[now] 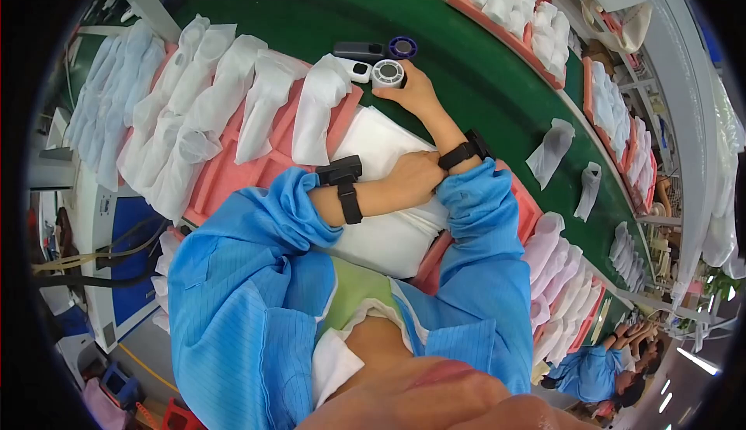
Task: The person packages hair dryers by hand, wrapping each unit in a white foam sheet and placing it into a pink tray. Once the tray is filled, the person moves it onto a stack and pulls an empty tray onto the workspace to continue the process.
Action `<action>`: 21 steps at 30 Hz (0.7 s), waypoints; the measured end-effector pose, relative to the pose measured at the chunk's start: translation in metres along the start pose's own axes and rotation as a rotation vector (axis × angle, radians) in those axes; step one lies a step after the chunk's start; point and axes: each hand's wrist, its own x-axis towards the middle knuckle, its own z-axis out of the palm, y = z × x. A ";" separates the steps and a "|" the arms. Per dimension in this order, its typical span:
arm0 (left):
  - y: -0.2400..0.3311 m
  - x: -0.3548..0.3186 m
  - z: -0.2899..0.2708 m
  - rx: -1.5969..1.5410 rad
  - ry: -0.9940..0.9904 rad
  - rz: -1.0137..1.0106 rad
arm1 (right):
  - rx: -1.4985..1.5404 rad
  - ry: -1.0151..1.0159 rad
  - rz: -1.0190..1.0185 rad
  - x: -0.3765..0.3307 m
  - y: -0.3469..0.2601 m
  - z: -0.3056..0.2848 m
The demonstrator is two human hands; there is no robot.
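Observation:
My right hand (pixel 416 94) curls its thumb and fingers around the round head of a white handheld fan (pixel 388 75). That fan lies on the green surface with its short handle toward the left. Just beyond it is a dark handheld fan (pixel 359 50) with a purple-ringed round head, touched by neither hand. My left hand (pixel 413 178) is closed over a stack of white sheets or bags (pixel 369 146), close beside my right wrist. Its fingertips are hidden, so what they hold does not show. Both wrists wear black straps with small devices.
Pink trays (pixel 233 177) at left hold several white-wrapped items (pixel 318 107). More filled trays (pixel 505 30) line the far side of the green conveyor (pixel 482 96). Two loose translucent sleeves (pixel 550 153) lie at right. Another person in blue (pixel 587 372) sits at lower right.

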 end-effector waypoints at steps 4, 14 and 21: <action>-0.005 -0.002 -0.016 -0.140 -0.010 0.066 | 0.149 0.175 -0.053 -0.024 -0.021 -0.035; -0.031 0.021 -0.081 -0.863 0.066 -0.048 | 0.379 0.456 -0.136 -0.187 -0.073 -0.191; -0.022 0.016 -0.113 -1.067 0.112 -0.227 | 0.291 0.332 -0.203 -0.182 -0.091 -0.172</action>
